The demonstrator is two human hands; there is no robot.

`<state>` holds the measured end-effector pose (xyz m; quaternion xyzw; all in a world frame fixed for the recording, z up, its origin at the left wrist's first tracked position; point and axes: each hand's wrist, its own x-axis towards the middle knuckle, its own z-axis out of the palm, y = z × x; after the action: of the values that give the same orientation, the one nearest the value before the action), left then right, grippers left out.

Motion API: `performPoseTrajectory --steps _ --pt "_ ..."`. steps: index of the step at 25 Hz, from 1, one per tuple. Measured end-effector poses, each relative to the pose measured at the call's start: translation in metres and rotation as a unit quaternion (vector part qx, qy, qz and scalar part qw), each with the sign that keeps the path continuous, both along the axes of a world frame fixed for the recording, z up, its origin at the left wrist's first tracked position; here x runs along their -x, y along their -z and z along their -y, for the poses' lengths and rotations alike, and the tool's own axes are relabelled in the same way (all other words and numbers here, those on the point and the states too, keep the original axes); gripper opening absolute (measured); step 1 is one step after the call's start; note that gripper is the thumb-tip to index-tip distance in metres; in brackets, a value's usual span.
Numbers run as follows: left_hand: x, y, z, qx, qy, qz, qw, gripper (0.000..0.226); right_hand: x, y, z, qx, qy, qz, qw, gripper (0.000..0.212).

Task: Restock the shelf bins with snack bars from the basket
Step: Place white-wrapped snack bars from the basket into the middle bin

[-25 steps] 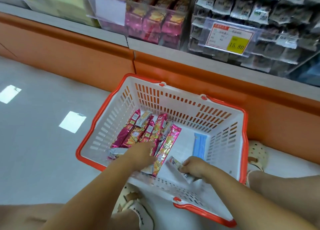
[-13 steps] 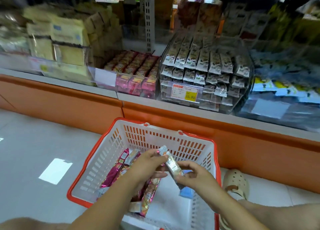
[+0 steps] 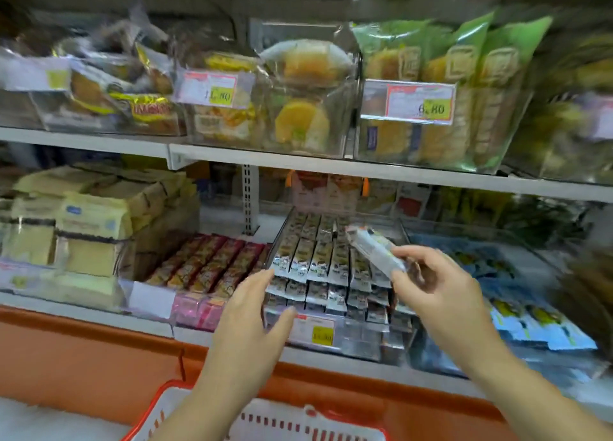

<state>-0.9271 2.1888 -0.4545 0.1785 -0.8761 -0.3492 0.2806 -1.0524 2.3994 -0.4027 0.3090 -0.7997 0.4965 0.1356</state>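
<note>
Right hand (image 3: 434,291) pinched a silver-and-white foil-wrapped snack bar (image 3: 371,248) by its near end, thumb and fingers curled on the wrapper. The bar hung tilted above the clear plastic shelf bin (image 3: 361,336) of matching silver bars. Its far end pointed up and away over the bin's back rows and touched none of them, as far as I could tell.

Left hand (image 3: 255,311): fingers straight and loosely together, holding nothing, in front of the bin's left front corner. Fingertips were near the front rows; motion blur hid whether they touched.

The red-rimmed white plastic basket (image 3: 172,387) sat below the bin, with only its rim in view. Left of the bin were rows of pink-wrapped bars (image 3: 212,265), and right of it blue-and-white packets (image 3: 530,324). A yellow price tag (image 3: 321,334) sat on the bin's front wall.

Step in hand, by my judgement: seat this bar among its own kind.

- Turn the bar to the same slant and facing as the stacked rows before lowering it.
- Aim for a gap or the top of a row inside the bin, not the pink rows to its left.
- Use the flat left hand to steady the front rows so they do not slide forward.
- Foil looked slippery, so release only once the bar rests on its neighbours.
- Rows looked nearly full, so press gently. Crowding could tip bars over the front wall.
</note>
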Motion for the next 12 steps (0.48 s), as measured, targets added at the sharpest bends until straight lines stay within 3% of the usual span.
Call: performPoseTrajectory --steps 2,6,9,12 --pt "0.014 0.006 0.012 0.057 -0.017 0.029 0.998 0.075 0.046 -0.017 0.016 -0.043 0.066 -0.027 0.997 0.020" --pt "0.025 0.023 0.031 0.066 -0.043 0.061 0.995 0.089 0.128 -0.028 0.063 -0.193 0.147 0.006 0.970 0.029" --pt "0.031 0.033 0.042 0.112 -0.063 0.069 0.989 0.091 0.165 -0.017 0.096 -0.282 0.127 -0.016 0.951 0.027" --pt "0.034 0.036 0.045 0.155 -0.052 0.078 0.983 0.093 0.182 -0.006 0.112 -0.290 0.071 0.030 0.954 0.028"
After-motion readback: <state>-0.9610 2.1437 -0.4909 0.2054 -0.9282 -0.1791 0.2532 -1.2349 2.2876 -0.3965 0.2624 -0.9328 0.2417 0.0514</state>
